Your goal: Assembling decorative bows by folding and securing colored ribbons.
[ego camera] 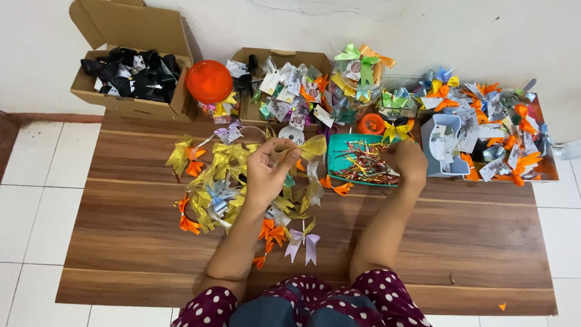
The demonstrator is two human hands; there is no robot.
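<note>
Progress, as judged from the layout: many finished ribbon bows [221,181] in yellow, orange, blue and lilac already lie spread on the wooden surface [484,242], left of centre. One bow is in work. The left hand [266,172] pinches a folded gold ribbon bow [305,148], holding it up above the pile, fingers pressed together on its waist. The right hand [407,160] rests curled at the right edge of the teal tray [336,145], which holds thin red and gold wire ties; whether it grips one cannot be told. The tie on the held bow appears not yet fitted.

Packages, far side, left to right:
- open brown carton [130,66] holding black bows;
- round orange lid [209,81];
- a second open carton [284,57] with tagged bows;
- clear jar topped by green and orange bows [361,60];
- grey bin [440,145];
- flat box [535,109] with tagged mixed bows.
</note>
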